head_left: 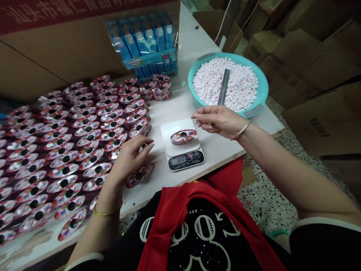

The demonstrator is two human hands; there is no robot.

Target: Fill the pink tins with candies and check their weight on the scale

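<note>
Currently, a single oval pack (177,138) lies flat on the white platform of a small kitchen scale (177,125), its round dark hole facing up; the digits on the scale's black display are too small to read surely. The person's right hand (213,119) hangs by the platform's far right corner, thumb and fingertips drawn close together; whether anything small is pinched there cannot be told. The left hand (134,155) is loosely curled on the other side of the scale, a slight gap between thumb and forefinger, with nothing seen in its grasp. Just beside that hand, partly hidden by it, another pack (146,173) rests tilted near the table's front edge.

To the left, rows of similar packs (64,171) crowd the white table (184,84). Beyond the scale, to the right, a turquoise basin (264,90) holds a heap of small white pieces (208,81), with a dark grey bar (224,87) lying across them. Blue boxes (145,39) in clear wrapping stand behind the packs.
</note>
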